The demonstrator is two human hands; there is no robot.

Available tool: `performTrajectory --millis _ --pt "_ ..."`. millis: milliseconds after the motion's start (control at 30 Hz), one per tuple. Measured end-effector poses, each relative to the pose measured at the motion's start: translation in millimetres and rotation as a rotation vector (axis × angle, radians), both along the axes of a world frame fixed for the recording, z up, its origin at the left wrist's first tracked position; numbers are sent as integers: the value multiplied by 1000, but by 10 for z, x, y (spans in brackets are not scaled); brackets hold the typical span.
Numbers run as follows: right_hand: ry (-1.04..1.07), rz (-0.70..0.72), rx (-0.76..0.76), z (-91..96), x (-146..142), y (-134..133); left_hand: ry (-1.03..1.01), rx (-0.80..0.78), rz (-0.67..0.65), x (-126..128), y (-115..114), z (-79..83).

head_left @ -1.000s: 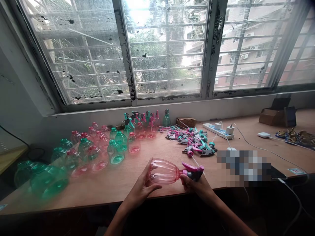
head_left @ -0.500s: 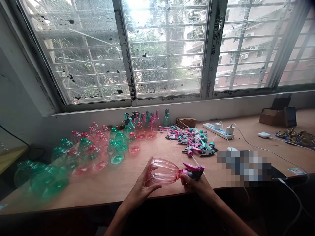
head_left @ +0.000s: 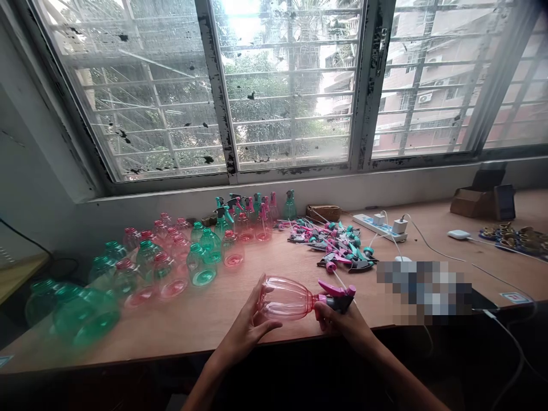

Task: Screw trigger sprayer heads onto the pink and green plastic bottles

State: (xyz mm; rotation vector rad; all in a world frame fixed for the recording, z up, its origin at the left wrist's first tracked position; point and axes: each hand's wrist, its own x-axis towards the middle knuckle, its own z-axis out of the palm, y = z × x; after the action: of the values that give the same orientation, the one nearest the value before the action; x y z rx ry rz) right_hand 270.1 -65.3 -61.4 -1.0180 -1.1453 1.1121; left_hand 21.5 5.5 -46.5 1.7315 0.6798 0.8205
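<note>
A clear pink spray bottle (head_left: 286, 298) lies sideways in the air between my hands, above the table's front edge. My left hand (head_left: 252, 319) is closed around its base end, on the left. At the neck, my right hand (head_left: 336, 319) grips the pink and black trigger sprayer (head_left: 338, 298), which sits at the bottle's mouth; whether it is fully screwed on I cannot tell. Just beyond lies a heap of loose pink, green and black trigger sprayers (head_left: 342, 242) with thin tubes.
Several open pink and green bottles, such as a green bottle (head_left: 201, 265), stand on the left of the wooden table (head_left: 205, 325). Bottles with sprayers (head_left: 263, 222) stand by the wall. Right are a power strip (head_left: 379, 227), cables, a cardboard box (head_left: 471, 202) and a blurred-out patch.
</note>
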Motion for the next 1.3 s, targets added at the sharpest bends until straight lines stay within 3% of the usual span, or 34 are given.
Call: performTrajectory --millis 233,900,1300 --pt "-13 -6 9 29 -22 -16 28 30 -11 5 -44 69" --pt "-41 -13 22 44 -23 -12 23 83 13 -8 -23 26" --pt "-53 -23 8 18 -11 -4 19 10 -34 -23 -28 34"
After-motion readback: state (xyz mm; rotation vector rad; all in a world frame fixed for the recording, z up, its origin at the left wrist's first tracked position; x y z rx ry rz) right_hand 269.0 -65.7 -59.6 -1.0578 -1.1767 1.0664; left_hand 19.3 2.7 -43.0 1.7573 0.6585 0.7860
